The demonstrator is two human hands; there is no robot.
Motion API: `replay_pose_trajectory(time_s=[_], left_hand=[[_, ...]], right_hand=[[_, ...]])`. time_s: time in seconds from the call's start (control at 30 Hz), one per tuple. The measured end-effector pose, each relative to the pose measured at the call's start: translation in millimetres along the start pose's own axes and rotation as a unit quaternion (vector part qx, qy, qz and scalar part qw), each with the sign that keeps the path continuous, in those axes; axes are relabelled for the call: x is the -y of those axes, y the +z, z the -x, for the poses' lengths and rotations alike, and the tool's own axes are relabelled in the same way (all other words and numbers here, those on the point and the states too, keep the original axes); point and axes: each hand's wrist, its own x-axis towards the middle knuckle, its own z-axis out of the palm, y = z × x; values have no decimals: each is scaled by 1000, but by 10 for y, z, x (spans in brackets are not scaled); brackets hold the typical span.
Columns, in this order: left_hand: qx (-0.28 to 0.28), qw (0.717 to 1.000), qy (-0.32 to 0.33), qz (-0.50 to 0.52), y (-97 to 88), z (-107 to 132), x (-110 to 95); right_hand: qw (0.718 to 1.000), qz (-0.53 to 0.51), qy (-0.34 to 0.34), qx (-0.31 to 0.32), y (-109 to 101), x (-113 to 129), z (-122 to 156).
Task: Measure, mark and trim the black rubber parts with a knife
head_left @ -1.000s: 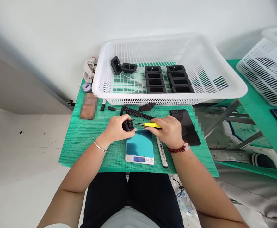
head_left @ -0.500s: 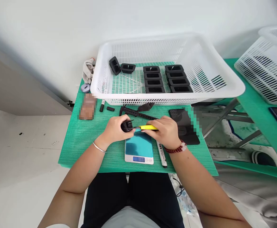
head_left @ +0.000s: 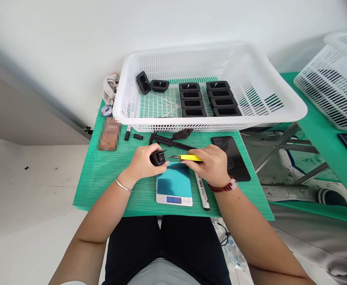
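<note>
My left hand [head_left: 143,161] is closed round a small black plastic part [head_left: 158,158], held just above the green table mat [head_left: 108,174]. My right hand [head_left: 212,164] grips a yellow utility knife [head_left: 189,158], its blade tip pointing left and close to the part. Below both hands sits a small digital scale [head_left: 174,186] with a blue-green platform. A black marker [head_left: 202,192] lies under my right wrist.
A white slotted basket [head_left: 280,114] behind the hands holds several black parts [head_left: 193,99] in rows. A black caliper [head_left: 169,141], a dark phone [head_left: 234,156], a marker and cap [head_left: 128,132], gloves [head_left: 109,89] and a second basket [head_left: 334,79] at right lie around.
The knife blade went in against the black part, then drew back slightly to the right. My left hand stayed nearly still with the part.
</note>
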Motion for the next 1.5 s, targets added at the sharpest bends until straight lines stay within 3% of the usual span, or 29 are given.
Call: replay_pose_trajectory(time_s=[0.2,0.33,0.5,0.7,1.07,1.5], left_hand=[[-1,1000,-5,16,-20,0,-25],[9,994,-8,111,-80,-4,-25],[38,979,15,199,-112,-13,4],[64,972,19,223,-102,-14,7],[58,972,25,227,-82,-13,33],[59,962,27,264,-36,-20,93]], right_hand=[[1000,-1,15,-2,11,19,-15],[997,-39,60,-7,6,2,0],[992,-111,49,23,-3,34,7],[996,-64,50,-19,-11,53,-1],[996,-89,12,-9,-19,37,-7],[998,-48,47,-18,-26,33,-4]])
